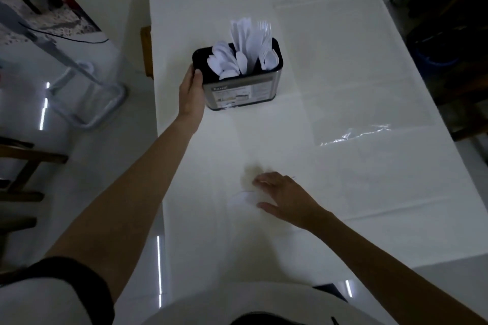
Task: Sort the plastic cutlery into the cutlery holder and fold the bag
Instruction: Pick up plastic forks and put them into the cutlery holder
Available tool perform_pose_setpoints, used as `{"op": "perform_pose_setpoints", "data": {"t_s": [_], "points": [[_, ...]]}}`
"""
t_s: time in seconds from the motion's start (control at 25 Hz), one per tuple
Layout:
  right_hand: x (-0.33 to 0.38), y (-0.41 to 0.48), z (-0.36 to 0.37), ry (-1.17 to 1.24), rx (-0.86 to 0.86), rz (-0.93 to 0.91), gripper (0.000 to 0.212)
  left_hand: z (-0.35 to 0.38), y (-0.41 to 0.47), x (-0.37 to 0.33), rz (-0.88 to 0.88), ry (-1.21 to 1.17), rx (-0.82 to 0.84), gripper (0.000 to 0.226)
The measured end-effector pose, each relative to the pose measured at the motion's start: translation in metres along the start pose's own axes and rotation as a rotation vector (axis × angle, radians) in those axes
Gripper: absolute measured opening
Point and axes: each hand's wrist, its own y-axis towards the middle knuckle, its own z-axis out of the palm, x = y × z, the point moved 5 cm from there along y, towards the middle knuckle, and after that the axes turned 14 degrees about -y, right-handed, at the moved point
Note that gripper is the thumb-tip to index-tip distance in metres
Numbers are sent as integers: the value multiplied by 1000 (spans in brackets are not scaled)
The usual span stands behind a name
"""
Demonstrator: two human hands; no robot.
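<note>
A black and steel cutlery holder (239, 91) stands upright on the white table (369, 192), filled with white plastic spoons (223, 62), knives and forks (264, 37). My left hand (191, 93) grips the holder's left side. My right hand (284, 195) hovers near the table's front with fingers spread, just over a white plastic piece (241, 199) lying flat; whether it touches the piece is unclear. A clear plastic bag (351, 113) lies flat to the right of the holder.
The table's left edge runs close by the holder. A metal-framed chair (87, 92) and wooden furniture (23, 163) stand on the shiny floor at the left. Dark objects sit beyond the table's right edge. A yellowish stain (254, 170) marks the tablecloth.
</note>
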Motion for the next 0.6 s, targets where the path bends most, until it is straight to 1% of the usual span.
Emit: {"op": "perform_pose_setpoints", "data": {"t_s": [0.04,0.08,0.16,0.24,0.28,0.4,0.44,0.48,0.52,0.56,0.6], "points": [[2,-2,8,-11,59,-15,51,0,0,0,-1,4,-5,42],[2,-2,11,-25,76,-21,47,0,0,0,0,5,-9,42],[4,1,9,-74,8,-35,35,0,0,2,-1,-1,-17,41],[6,4,6,-139,-99,-43,21,0,0,2,-5,-13,-21,41],[5,5,7,-161,-129,-40,20,0,0,3,-3,-17,-22,41],[6,8,9,-181,-139,-50,24,0,-1,3,2,-23,-24,42],[6,10,8,-163,-144,-67,20,1,-1,3,1,-28,-26,42],[4,11,4,-109,-120,-38,12,0,-1,4,-1,-31,-29,42],[-3,14,-2,-45,-89,37,11,0,0,4,2,-32,-31,43],[-9,16,-15,38,-100,113,17,-1,0,5,5,-29,-31,43],[-16,19,-33,116,-186,167,20,-1,1,6,9,-26,-30,43]]}}
